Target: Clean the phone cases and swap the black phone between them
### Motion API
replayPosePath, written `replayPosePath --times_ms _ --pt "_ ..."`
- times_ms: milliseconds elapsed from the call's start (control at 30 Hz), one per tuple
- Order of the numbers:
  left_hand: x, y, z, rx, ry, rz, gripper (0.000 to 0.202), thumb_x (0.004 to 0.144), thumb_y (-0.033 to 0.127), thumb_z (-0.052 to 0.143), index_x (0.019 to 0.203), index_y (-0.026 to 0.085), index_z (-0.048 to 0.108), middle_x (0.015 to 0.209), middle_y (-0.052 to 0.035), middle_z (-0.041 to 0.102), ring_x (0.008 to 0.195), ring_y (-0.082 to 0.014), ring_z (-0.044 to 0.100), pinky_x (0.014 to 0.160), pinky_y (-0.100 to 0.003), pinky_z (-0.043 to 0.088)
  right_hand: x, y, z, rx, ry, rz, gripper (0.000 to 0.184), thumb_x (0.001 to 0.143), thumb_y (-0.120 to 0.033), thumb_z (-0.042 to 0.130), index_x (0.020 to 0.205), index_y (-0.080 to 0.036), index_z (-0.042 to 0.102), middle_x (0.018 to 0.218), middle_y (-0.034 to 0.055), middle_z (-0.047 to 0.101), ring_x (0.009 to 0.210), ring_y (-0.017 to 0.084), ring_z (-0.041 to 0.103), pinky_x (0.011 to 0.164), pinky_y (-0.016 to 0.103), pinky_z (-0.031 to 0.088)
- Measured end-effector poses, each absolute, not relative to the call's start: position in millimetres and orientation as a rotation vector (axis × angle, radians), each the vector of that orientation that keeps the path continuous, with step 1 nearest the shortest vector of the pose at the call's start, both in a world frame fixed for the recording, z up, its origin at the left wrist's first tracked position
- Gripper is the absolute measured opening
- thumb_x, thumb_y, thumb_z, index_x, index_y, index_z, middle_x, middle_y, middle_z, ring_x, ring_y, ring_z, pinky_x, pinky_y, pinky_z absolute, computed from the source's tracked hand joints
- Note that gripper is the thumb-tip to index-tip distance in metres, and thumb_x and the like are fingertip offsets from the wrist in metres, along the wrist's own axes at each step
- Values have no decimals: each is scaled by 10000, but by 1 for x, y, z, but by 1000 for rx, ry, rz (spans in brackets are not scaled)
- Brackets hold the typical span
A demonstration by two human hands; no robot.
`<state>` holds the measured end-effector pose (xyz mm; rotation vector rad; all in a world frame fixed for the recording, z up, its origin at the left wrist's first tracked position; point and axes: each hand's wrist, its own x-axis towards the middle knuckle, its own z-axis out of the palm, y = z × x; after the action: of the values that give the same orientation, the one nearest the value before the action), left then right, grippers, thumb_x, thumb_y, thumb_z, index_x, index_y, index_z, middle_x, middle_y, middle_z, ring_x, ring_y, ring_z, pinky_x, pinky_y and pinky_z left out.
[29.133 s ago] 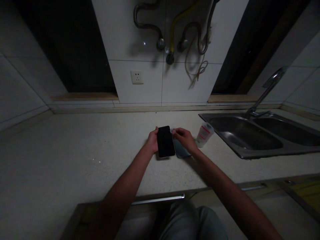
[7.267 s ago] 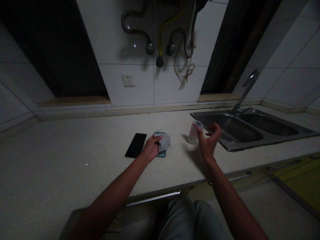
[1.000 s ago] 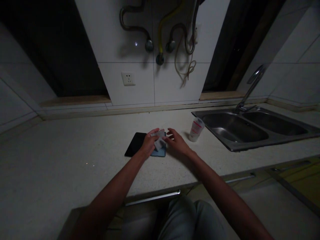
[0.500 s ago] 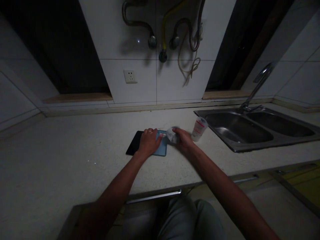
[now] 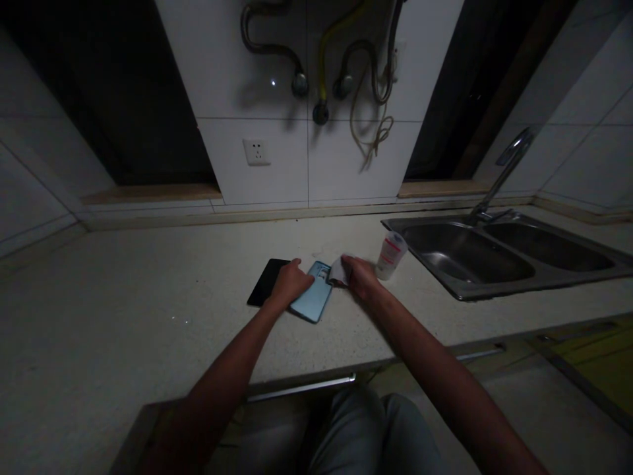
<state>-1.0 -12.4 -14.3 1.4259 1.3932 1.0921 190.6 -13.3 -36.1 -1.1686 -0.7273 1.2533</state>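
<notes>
My left hand [image 5: 291, 284] is closed on the left edge of a light blue phone case [image 5: 311, 302], its thumb on the case's face. The case lies at an angle, with camera cutouts at its far end. A black phone [image 5: 266, 285] lies flat on the counter just left of it, partly covered by that hand. Pinched in my right hand [image 5: 362, 277] is a whitish wipe [image 5: 339, 271], touching or just over the case's far right corner. Its exact material is hard to make out in the dim light.
A clear plastic cup [image 5: 391, 254] with red print stands right of my right hand. Beyond it is a steel double sink [image 5: 465, 293] with a faucet [image 5: 512, 155]. Pipes and a socket [image 5: 256, 152] are on the tiled wall behind the pale counter [image 5: 148, 284].
The phone case has turned and its near end has come toward me. My left hand has shifted from lying across it to its left edge. The wipe stays at its right side.
</notes>
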Motion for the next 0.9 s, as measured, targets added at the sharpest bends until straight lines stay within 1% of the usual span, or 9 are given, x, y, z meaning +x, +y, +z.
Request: replayPosePath --times_ms 100,200,300,400,500,600,733,833,900 --pt "-2 -10 -13 1216 1151 887 245 566 95 706 795 165 654 655 -26 632 638 -178 604 579 -243 421 186 -16 -38 -1132 -801 1208 208 717 -366 679 733 -225 527 613 -14 609 568 164 593 478 269 503" --pt "0 -15 -12 1093 835 731 139 549 92 625 677 147 627 642 -28 631 576 -137 571 551 -226 432 180 -20 -36 -1056 -884 1232 248 687 -404 703 723 -209 554 606 -17 602 528 147 567 452 257 474" --pt "7 -20 -12 973 710 775 210 463 72 556 652 153 602 640 -33 643 617 -165 607 553 -236 464 178 -24 -29 -1045 -924 1230 287 675 -435 727 753 -203 577 608 -13 607 497 148 558 412 261 460" --pt "16 -20 -13 798 682 832 386 405 121 517 768 146 644 725 -79 697 693 -238 667 573 -302 517 175 -27 -22 -979 -924 1236 320 658 -447 757 784 -203 592 679 22 669 555 174 616 484 301 532" --pt "18 -17 -13 621 698 896 526 411 181 517 913 134 669 785 -117 724 745 -296 697 648 -409 565 174 -28 -18 -903 -953 1247 358 658 -487 765 798 -202 599 739 60 706 628 208 657 529 322 553" --pt "13 -16 -14 502 663 899 566 484 223 540 1028 124 659 856 -141 740 812 -328 714 726 -479 573 178 -28 -18 -942 -919 1086 368 714 -542 707 784 -207 573 750 50 695 668 213 662 568 333 562" --pt "10 -17 -16 464 554 889 526 671 305 527 1130 77 640 961 -184 741 886 -345 718 796 -517 561 186 -34 -20 -1143 -954 558 377 881 -554 513 850 -189 605 823 58 696 797 220 673 734 381 573" --pt "17 -18 -16 448 540 915 478 845 400 475 1141 69 652 948 -184 745 893 -336 721 845 -507 551 182 -42 -22 -1239 -1330 259 342 958 -423 440 982 -173 673 994 106 733 969 246 670 928 451 516" --pt "23 -20 -16 417 552 923 471 924 433 433 1139 83 664 931 -166 750 888 -313 724 878 -478 545 174 -46 -23 -1265 -1692 182 286 966 -309 447 1046 -186 692 1093 115 734 1048 251 659 1058 514 421"
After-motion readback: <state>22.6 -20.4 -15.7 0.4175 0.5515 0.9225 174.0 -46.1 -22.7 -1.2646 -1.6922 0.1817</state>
